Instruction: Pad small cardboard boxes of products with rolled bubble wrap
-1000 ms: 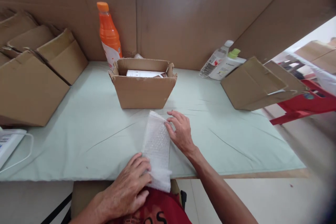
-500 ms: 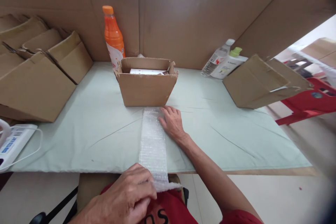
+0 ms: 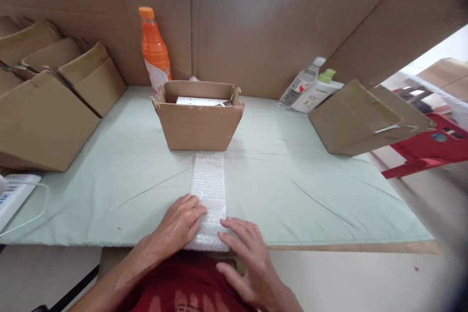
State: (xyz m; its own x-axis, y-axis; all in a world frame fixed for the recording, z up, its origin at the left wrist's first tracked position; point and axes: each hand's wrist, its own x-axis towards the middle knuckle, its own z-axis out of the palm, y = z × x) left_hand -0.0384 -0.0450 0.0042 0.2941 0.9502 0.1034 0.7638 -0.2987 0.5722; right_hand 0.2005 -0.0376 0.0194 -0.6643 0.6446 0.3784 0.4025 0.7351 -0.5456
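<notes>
Bubble-wrap strip (image 3: 208, 175) is lying lengthwise on the cloth-covered bench (image 3: 278, 195), far end stopping just short of the open carton (image 3: 197, 129), near end reaching the front edge. Left hand (image 3: 183, 222) is resting on the strip's left side, fingers curling over; can't tell if they're pinching it. Right hand (image 3: 250, 256) is hanging at the strip's right edge, fingers standing spread, thumb apart, gripping nothing; fingertip contact unclear. Open room is running both ways from the strip: left toward the grouped cartons (image 3: 40, 122) and power strip (image 3: 16, 195), right toward the cardboard box (image 3: 351, 122) near the bench's right edge. Cardboard wall (image 3: 256, 24) is closing off the back; orange bottle (image 3: 155, 51) is standing before it, just behind the open carton.
</notes>
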